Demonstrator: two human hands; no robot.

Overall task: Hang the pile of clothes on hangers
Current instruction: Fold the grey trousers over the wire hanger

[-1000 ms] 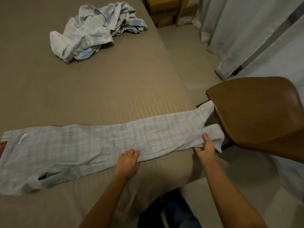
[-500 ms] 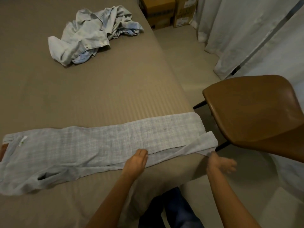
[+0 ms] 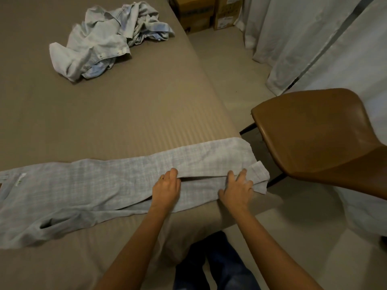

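A pair of light grey checked trousers (image 3: 94, 189) lies stretched flat across the near part of the bed, waistband at the left, leg ends at the bed's right edge. My left hand (image 3: 166, 188) rests flat on the lower leg, fingers straight at the seam between the two legs. My right hand (image 3: 237, 188) lies spread on the trouser cuffs near the bed's edge. A crumpled pile of pale blue clothes (image 3: 104, 40) sits farther back on the bed. No hanger is in view.
The tan bed (image 3: 129, 114) fills the left and middle. A brown chair (image 3: 314, 132) stands close to the right of the bed's edge. White curtains (image 3: 303, 38) hang at the right, and cardboard boxes (image 3: 199, 13) stand on the floor behind.
My right hand let go of the raised cuff, dropped off the edge, then came back flat onto the leg ends. The legs now lie flat. My left hand slid slightly up and right.
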